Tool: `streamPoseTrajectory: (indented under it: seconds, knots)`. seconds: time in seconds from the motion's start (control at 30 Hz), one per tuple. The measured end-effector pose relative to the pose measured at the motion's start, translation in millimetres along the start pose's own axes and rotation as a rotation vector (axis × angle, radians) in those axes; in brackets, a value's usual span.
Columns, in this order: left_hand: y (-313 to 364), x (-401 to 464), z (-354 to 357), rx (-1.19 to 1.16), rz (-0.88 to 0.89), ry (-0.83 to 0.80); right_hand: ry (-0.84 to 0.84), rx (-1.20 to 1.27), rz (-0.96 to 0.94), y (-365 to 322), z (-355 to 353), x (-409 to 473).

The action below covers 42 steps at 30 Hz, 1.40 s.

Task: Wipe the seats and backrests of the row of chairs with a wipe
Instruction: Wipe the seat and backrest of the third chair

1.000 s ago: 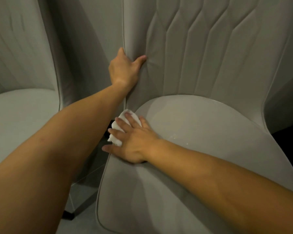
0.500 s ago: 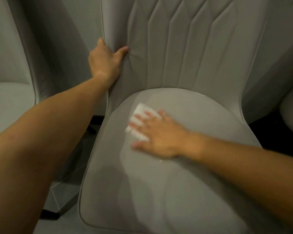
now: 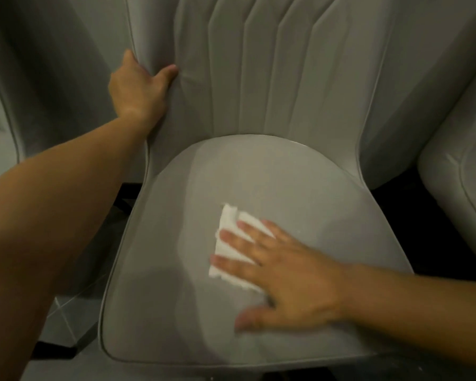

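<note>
A folded white wipe (image 3: 232, 243) is pressed flat onto the seat (image 3: 259, 174) of the middle grey chair by the right hand (image 3: 283, 273), whose fingers are held straight and spread over it rather than curled round it; no pinch is made, the wipe being pinned only by the flat of the hand. The wipe lies roughly at the middle of the seat, under and just ahead of the fingertips, with its long axis running from the backrest side towards the front edge. The left hand (image 3: 138, 92) is closed in a firm grip on the left edge of the backrest (image 3: 272, 72), thumb on the front face and fingers hidden behind it, so that the chair is steadied. The right hand is plainly the nearer to the wipe. Seat surface lies on every side of the wipe, so further strokes appear needed, and the backrest, just beyond the seat, would be reached by sliding the wipe forward and up. Neighbouring chairs (image 3: 462, 182) are seen at either side.
</note>
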State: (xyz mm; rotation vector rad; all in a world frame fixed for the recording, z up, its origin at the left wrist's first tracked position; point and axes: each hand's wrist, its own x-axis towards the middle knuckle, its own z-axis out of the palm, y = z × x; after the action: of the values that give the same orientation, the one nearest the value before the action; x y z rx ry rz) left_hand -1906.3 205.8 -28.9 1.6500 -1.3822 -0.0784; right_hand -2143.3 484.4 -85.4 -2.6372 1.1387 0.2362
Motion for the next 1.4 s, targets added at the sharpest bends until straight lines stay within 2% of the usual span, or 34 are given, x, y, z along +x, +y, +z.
streamPoseTrajectory:
  seconds: [0.1,0.17,0.23,0.3,0.37,0.43,0.5,0.57,0.7,0.83,1.03,1.17,1.27,1.4]
  knots:
    - [-0.6,0.4,0.4,-0.004,-0.004,-0.002,0.034,-0.007,-0.059,-7.5,11.3,-30.5]
    - [-2.2,1.3,1.9,-0.002,-0.001,-0.002,0.104,-0.048,-0.009,4.7,15.7,-33.3]
    - [-3.0,1.9,3.3,0.004,-0.003,0.01,0.128,-0.096,0.188,39.6,11.8,-26.1]
    - [-3.7,1.7,4.0,0.022,0.001,0.023,0.11,-0.108,0.472,93.4,1.3,-16.9]
    - [-4.5,1.3,5.3,0.023,0.007,0.028,0.1,-0.043,0.66,140.2,-12.9,-9.4]
    - [-4.8,1.6,7.6,0.011,0.001,0.037,0.086,0.044,0.729,158.3,-18.5,-3.6]
    - [-4.9,3.0,8.8,0.0,-0.016,0.034,0.07,0.086,0.751,147.1,-16.7,1.2]
    - [-5.2,3.1,8.7,-0.002,-0.033,0.036,0.049,0.102,0.679,114.7,-13.9,-4.6]
    - [-5.5,3.5,9.6,0.0,-0.032,0.037,0.164,-0.014,0.199,16.6,14.8,-51.3]
    - [-5.9,-0.5,5.6,-0.058,-0.025,0.013,0.172,-0.14,0.005,-43.0,50.8,-96.7]
    - [-2.7,-3.8,4.0,-0.095,-0.039,0.007,0.168,-0.213,0.044,-54.4,49.2,-67.6]
    - [0.2,-6.4,-0.8,-0.104,-0.037,-0.029,0.201,-0.279,-0.055,-91.4,36.6,4.6]
    - [0.9,-5.0,-0.3,-0.059,-0.037,-0.035,0.122,-0.393,-0.123,-119.8,26.3,54.8]
    - [-3.6,0.1,3.1,-0.122,-0.052,-0.012,0.181,-0.388,-0.06,-108.3,30.9,39.6]
